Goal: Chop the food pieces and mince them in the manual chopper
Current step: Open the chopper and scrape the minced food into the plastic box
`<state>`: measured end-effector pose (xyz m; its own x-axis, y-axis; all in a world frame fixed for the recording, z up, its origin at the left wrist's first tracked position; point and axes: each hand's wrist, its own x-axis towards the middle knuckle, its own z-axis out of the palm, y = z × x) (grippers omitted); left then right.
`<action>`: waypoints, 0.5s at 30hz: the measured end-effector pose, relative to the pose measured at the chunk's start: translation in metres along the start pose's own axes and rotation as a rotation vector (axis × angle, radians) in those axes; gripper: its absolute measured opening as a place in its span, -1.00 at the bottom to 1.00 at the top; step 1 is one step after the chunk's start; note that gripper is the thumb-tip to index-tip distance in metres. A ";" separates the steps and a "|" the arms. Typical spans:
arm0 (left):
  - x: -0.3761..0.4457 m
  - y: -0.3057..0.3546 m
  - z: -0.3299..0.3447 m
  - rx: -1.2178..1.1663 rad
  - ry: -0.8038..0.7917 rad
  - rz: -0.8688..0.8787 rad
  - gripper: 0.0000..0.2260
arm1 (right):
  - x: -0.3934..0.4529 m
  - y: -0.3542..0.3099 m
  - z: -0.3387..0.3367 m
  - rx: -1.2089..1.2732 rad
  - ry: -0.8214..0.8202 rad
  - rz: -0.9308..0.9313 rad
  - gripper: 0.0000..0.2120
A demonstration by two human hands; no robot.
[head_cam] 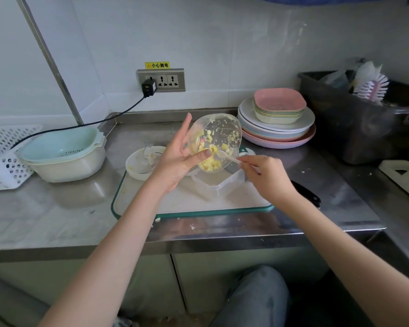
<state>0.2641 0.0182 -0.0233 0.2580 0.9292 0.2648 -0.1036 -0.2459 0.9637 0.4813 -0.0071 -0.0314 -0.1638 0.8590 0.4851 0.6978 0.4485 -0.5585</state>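
My left hand (177, 159) grips the clear chopper bowl (224, 128), tilted on its side above the cutting board (151, 199). Yellow minced food (209, 162) clings to the bowl's lower inside wall. My right hand (265, 175) pinches a small white spoon (229, 158) whose tip reaches into the bowl's mouth. Below the bowl, a clear plastic container (219, 182) sits on the board. The chopper's white lid with its blade part (143, 162) lies at the board's far left corner.
A black knife handle (308, 193) lies right of the board. Stacked plates and bowls (278, 119) stand behind it. A colander basin (64, 154) and white basket (3, 159) sit on the left. A dark bin (354, 123) stands at the right. Food crumbs (193, 227) dot the counter's front edge.
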 end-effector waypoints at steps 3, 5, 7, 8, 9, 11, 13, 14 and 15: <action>-0.002 -0.002 0.001 0.007 0.026 0.013 -0.14 | -0.017 -0.007 0.017 0.011 0.023 0.069 -0.90; -0.005 -0.004 0.003 0.015 0.046 0.036 -0.21 | -0.025 -0.014 0.028 0.007 0.038 0.080 -0.89; -0.009 -0.005 0.005 0.011 0.087 0.048 -0.25 | -0.029 -0.023 0.036 0.006 0.016 0.063 -0.88; -0.011 -0.006 0.007 0.011 0.110 0.050 -0.27 | -0.030 -0.028 0.040 0.002 0.001 0.055 -0.88; -0.013 -0.006 0.008 0.016 0.135 0.049 -0.28 | -0.032 -0.030 0.042 0.000 0.003 0.054 -0.88; -0.017 -0.005 0.009 0.063 0.170 0.062 -0.30 | -0.033 -0.032 0.038 -0.018 0.085 0.054 -0.88; -0.020 -0.005 0.010 0.122 0.175 0.089 -0.31 | -0.027 -0.031 0.028 -0.074 0.170 0.041 -0.88; -0.021 -0.005 0.010 0.135 0.171 0.100 -0.31 | -0.021 -0.030 0.023 -0.107 0.185 0.033 -0.88; -0.021 -0.006 0.009 0.138 0.167 0.110 -0.30 | -0.014 -0.029 0.020 -0.144 0.179 0.031 -0.88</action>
<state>0.2680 -0.0026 -0.0347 0.0892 0.9247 0.3702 0.0125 -0.3727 0.9279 0.4494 -0.0272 -0.0348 -0.0236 0.8084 0.5882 0.7947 0.3721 -0.4795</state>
